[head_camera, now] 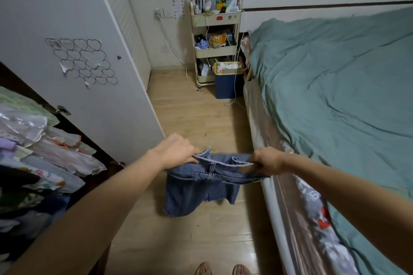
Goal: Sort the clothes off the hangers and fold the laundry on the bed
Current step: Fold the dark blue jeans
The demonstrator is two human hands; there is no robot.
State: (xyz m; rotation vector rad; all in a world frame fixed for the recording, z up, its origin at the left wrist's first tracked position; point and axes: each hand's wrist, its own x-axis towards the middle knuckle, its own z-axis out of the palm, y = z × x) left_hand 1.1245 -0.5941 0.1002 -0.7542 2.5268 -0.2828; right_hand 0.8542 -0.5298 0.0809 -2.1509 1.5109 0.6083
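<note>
A pair of blue denim shorts (199, 190) hangs in the air above the wooden floor, stretched by its waistband between both hands. My left hand (176, 149) grips the left end of the waistband. My right hand (267, 161) grips the right end, close to the bed's side. The bed (335, 87) with a rumpled green cover fills the right side. At the left, an open wardrobe holds a row of hanging clothes (42, 158) in pale and dark colours.
The white wardrobe door (73, 56) stands open at the left. A cream trolley (215, 35) full of small items and a blue bin (228, 82) stand at the far wall beside the bed. My feet (223, 269) show at the bottom on the narrow floor strip.
</note>
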